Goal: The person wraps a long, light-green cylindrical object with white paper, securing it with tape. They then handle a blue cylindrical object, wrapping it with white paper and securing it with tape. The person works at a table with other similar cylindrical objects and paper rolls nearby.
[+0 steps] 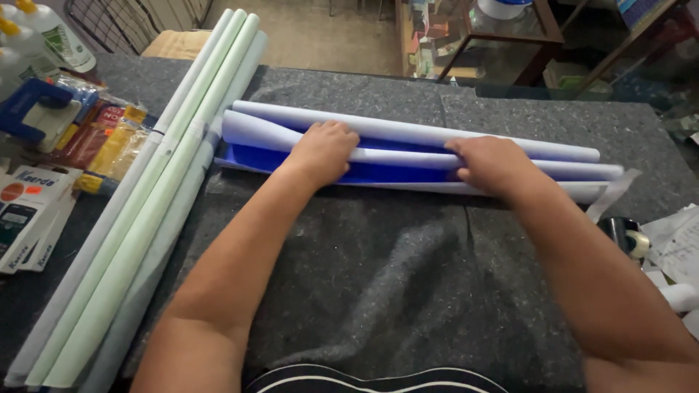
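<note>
On the grey felt (378, 291), both hands press blue-and-white rolled sheets (408, 156).

Blue-and-white paper sheets (408, 156) — loosely rolled, lying lengthwise across the grey felt table.

Our left hand (325, 151) and right hand (489, 164) hide part of the blue and white paper roll (408, 154). We see the pale green rolls (138, 218) cut off at the bottom edge.
</note>
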